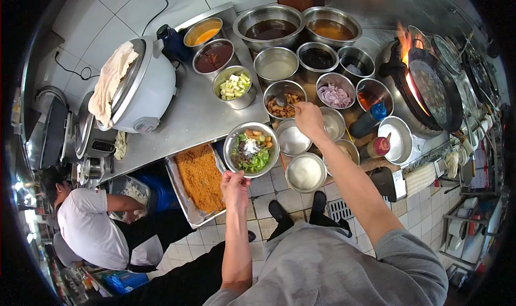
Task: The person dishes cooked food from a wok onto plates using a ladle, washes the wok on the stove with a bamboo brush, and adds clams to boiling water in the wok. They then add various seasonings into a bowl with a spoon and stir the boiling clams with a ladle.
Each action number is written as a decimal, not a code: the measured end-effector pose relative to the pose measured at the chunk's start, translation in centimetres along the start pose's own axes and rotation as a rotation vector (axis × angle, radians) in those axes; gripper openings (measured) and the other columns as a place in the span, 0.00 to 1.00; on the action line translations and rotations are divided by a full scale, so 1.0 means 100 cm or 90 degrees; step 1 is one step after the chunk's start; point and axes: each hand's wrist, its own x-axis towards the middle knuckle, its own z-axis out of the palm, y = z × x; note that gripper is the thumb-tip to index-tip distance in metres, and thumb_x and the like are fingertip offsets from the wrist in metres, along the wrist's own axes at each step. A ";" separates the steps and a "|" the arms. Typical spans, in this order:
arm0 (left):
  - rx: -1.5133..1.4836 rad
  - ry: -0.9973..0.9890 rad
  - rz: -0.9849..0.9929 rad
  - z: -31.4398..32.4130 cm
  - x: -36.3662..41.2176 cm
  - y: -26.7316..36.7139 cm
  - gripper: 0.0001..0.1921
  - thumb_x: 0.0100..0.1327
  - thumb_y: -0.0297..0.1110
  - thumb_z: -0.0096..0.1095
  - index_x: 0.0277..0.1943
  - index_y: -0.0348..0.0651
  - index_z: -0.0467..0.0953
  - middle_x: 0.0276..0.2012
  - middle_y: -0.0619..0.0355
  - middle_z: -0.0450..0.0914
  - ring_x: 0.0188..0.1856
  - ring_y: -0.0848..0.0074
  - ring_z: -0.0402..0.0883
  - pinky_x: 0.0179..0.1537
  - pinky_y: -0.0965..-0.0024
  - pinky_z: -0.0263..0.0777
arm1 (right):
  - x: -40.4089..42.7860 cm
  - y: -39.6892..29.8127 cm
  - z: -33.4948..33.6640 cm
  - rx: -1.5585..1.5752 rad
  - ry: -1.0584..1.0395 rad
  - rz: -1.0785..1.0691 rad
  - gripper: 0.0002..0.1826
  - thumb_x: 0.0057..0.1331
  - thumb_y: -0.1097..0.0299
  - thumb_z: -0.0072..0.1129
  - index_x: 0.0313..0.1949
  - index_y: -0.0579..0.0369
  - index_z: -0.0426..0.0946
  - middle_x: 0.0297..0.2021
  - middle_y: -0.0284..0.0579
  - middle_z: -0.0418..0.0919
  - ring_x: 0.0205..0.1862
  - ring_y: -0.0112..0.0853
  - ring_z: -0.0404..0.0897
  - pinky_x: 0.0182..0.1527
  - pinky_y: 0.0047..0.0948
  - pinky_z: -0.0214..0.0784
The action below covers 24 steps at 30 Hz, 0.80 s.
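My left hand (pixel 236 189) grips the near rim of a steel bowl (pixel 275 159). Chopped green leaves (pixel 258 162), a heap of white powder (pixel 250 146), dark bits and browned chunks fill its bottom. Over to the right, my right hand (pixel 309 120) holds a metal spoon (pixel 283 101) by its handle. The spoon dips into a steel container of browned chunks (pixel 284 111). Beside that container are one of sliced purple onion (pixel 335 95) and one of pale green chopped vegetable (pixel 234 86).
Flames (pixel 411 72) rise beside a wok (pixel 435 88) at right. A rice cooker (pixel 149 80) stands on the steel counter (pixel 193 112). Below its edge is a tray of orange crumbs (pixel 199 177). A co-worker (pixel 92 221) bends over a tub at left. Squeeze bottles (pixel 379 146) stand near the stove.
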 end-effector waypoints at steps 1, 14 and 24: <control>-0.003 0.015 0.005 0.002 -0.002 0.001 0.09 0.54 0.20 0.56 0.26 0.44 0.64 0.21 0.57 0.73 0.20 0.76 0.73 0.21 0.77 0.67 | -0.005 -0.009 -0.007 0.003 -0.003 -0.002 0.08 0.55 0.71 0.48 0.27 0.60 0.76 0.29 0.57 0.77 0.35 0.51 0.76 0.40 0.46 0.67; 0.006 0.016 0.027 0.011 0.007 -0.004 0.08 0.54 0.21 0.55 0.25 0.42 0.64 0.20 0.58 0.71 0.20 0.76 0.71 0.21 0.77 0.65 | -0.009 0.024 -0.014 0.319 -0.115 0.201 0.11 0.57 0.69 0.52 0.33 0.63 0.79 0.23 0.47 0.79 0.23 0.31 0.76 0.27 0.30 0.66; 0.027 -0.031 -0.029 0.006 0.071 0.017 0.09 0.54 0.20 0.56 0.24 0.43 0.64 0.21 0.56 0.74 0.19 0.76 0.72 0.20 0.77 0.66 | -0.023 0.015 -0.026 0.358 -0.072 0.170 0.10 0.60 0.74 0.49 0.37 0.67 0.76 0.16 0.35 0.71 0.18 0.19 0.67 0.20 0.21 0.58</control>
